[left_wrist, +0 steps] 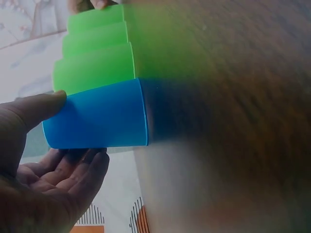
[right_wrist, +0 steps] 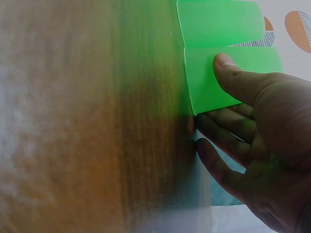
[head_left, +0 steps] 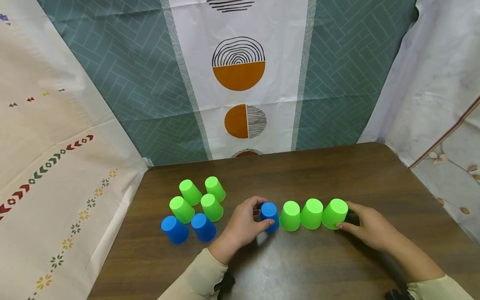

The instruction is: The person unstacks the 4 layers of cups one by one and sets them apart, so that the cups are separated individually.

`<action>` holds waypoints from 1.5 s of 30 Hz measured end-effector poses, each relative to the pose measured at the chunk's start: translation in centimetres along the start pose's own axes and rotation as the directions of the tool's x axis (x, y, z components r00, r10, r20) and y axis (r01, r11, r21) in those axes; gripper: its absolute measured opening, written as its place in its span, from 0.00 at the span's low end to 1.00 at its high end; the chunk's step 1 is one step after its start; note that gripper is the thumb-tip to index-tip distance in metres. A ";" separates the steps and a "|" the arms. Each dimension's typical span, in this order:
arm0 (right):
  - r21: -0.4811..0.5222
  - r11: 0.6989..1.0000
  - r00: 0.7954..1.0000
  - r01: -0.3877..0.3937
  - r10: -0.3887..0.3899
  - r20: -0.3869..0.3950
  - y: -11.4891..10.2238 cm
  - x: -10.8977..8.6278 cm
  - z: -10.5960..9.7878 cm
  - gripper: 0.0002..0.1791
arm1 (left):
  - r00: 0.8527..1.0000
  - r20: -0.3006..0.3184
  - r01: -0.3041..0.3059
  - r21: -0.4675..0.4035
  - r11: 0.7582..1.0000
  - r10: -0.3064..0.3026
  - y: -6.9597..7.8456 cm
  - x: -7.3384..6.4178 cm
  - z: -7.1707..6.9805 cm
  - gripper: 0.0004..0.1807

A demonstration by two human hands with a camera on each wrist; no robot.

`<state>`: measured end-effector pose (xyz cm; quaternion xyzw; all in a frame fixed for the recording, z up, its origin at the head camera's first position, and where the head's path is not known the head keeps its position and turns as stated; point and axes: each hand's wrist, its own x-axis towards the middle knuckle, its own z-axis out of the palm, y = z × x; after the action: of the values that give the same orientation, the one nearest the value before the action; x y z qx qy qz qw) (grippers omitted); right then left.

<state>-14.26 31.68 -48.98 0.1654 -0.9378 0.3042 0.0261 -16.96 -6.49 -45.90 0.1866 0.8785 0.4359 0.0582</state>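
Four upside-down cups stand side by side in a row on the brown table. At the row's left end is a blue cup (head_left: 269, 216), with the thumb of my left hand (head_left: 243, 223) on its near side and the fingers behind it. Three green cups follow, the left one (head_left: 290, 216) and the middle one (head_left: 311, 214) between my hands. My right hand (head_left: 369, 227) holds the rightmost green cup (head_left: 334, 214) between thumb and fingers. In the right wrist view the thumb lies across that cup's (right_wrist: 209, 82) side, the fingertips low near its rim.
Left of my left hand, several more upside-down cups sit in a cluster: green ones such as the front green cup (head_left: 181, 209), and two blue cups, one (head_left: 174, 230) beside the other (head_left: 203, 228). Patterned cloths hang behind the table (head_left: 300, 266) and along both sides.
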 end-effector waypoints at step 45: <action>-0.019 1.000 1.000 0.005 -0.005 -0.005 -0.1 0.0 0.0 0.37 | 0.903 -0.344 0.219 -0.144 0.965 -0.256 -3.6 4.3 -2.7 0.31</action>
<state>-14.25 31.61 -48.96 0.1664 -0.9402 0.2956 0.0309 -22.64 -8.89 -46.78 -0.0082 0.8671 0.4963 -0.0415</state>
